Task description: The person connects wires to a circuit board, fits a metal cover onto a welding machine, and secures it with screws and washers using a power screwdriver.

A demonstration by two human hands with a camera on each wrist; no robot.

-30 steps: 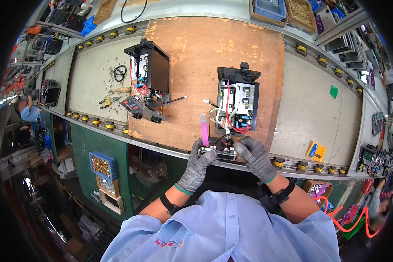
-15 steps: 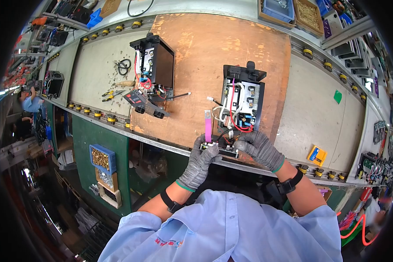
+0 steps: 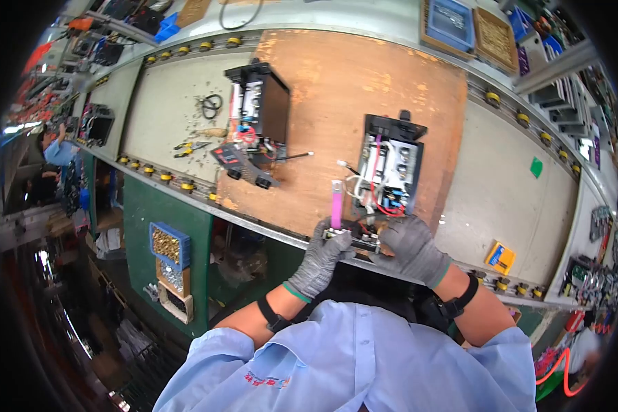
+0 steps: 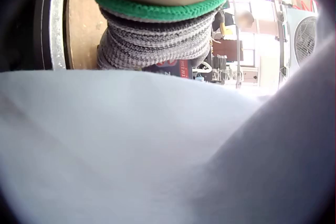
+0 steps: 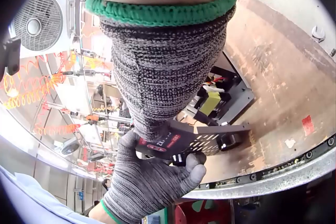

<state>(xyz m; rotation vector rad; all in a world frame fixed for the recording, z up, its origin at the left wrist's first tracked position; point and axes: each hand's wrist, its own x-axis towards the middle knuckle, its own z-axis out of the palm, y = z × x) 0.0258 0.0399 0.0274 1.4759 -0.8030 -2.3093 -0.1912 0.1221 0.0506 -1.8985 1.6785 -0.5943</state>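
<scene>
At the wooden board's front edge, both gloved hands are at a black front panel (image 5: 181, 141) with printed lettering and a slotted side; its circuit-board side faces up in the head view. My left hand (image 3: 323, 257) grips the panel's left end, thumb on the near side. My right hand (image 3: 415, 250) curls its fingers on the panel's right end; its fingertips are mostly hidden in the right wrist view. A flat pink strip (image 3: 336, 209) with a bare metal tip stands out beside the left fingers. Wires link the panel to an opened black device (image 3: 391, 165) just beyond.
A second opened device (image 3: 261, 103), its panel tilted out, stands on the left of the wooden board (image 3: 323, 89). Pliers (image 3: 189, 148) and a coiled black cable (image 3: 211, 106) lie farther left. A yellow-and-blue packet (image 3: 500, 257) lies right. Roller rails (image 3: 166, 176) edge the bench.
The head view has shifted, so the bench things sit farther right. My right hand has turned more back-up and come further over the panel's right end. The left hand keeps its grip.
</scene>
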